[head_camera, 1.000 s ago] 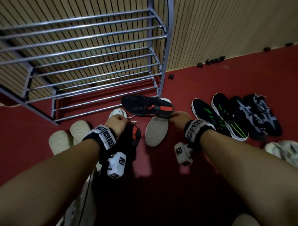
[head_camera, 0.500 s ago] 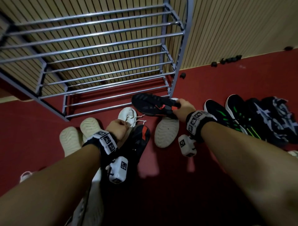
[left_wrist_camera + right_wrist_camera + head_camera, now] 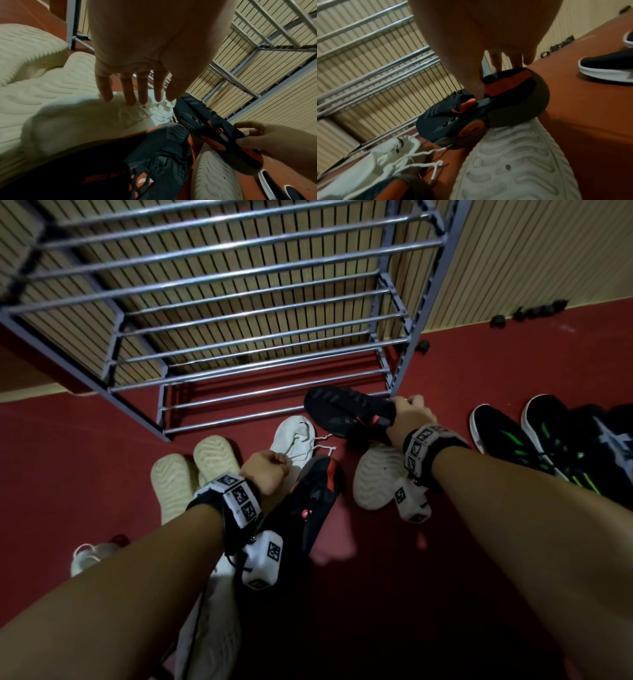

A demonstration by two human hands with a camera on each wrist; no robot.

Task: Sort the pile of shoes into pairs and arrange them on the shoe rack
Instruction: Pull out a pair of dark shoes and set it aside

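Observation:
My right hand grips the heel of a black-and-orange sneaker, thumb inside the collar in the right wrist view. The sneaker's toe points left, just in front of the bottom rail of the grey metal shoe rack. Its match lies on the red floor beside my left wrist. My left hand reaches down with straight fingers whose tips touch a white lace-up sneaker.
An upturned white sole lies under my right wrist. Two cream soles lie at the left. A black-and-green pair and dark shoes with grey trim stand at the right. More white shoes lie near my left arm.
My right hand has carried the black-and-orange sneaker closer to the rack's bottom rail. My left hand has shifted off the second black sneaker towards the white one.

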